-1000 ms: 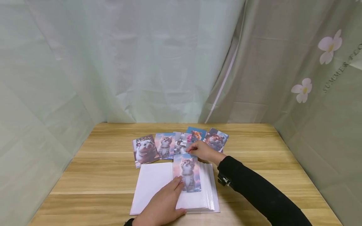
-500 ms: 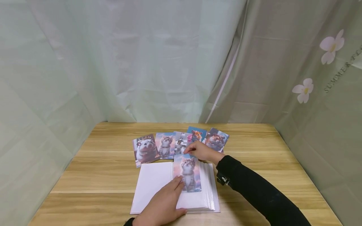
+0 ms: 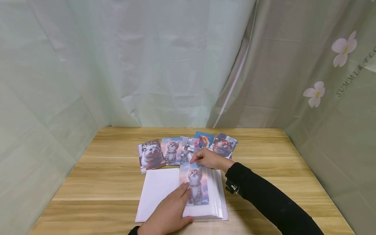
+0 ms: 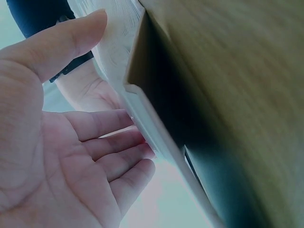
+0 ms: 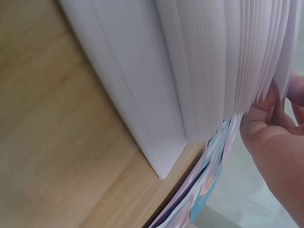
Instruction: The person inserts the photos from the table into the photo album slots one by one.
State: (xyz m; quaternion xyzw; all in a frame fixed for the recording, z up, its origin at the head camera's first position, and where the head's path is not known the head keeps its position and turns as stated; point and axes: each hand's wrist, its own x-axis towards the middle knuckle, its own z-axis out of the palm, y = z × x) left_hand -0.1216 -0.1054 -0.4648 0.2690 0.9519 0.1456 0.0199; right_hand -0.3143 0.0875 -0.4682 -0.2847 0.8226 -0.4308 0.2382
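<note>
A white photo album (image 3: 157, 184) lies spread on the wooden table, its stack of pages at the right. On the top page is a kitten photo card (image 3: 197, 182), its lower part looking hazy as if under clear film. My right hand (image 3: 211, 159) pinches the card's top edge at the page's upper end. In the right wrist view the right hand (image 5: 273, 142) is beside the page edges, fingertips partly hidden by a page. My left hand (image 3: 170, 209) rests on the album with extended fingers touching the card's left side. The left wrist view shows its open palm (image 4: 71, 161) near the album's edge.
Behind the album several photo cards lie in a row: a crowned white hamster card (image 3: 151, 155), another kitten card (image 3: 171, 150), a grey-white card (image 3: 188, 147), a blue hamster card (image 3: 204, 138) and a brown hamster card (image 3: 224, 146). Curtains (image 3: 164, 65) surround the table (image 3: 97, 182).
The kitten card has slid down the page towards the person, mostly in the last half second. My right hand has moved slightly down with it. The left hand has stayed in place.
</note>
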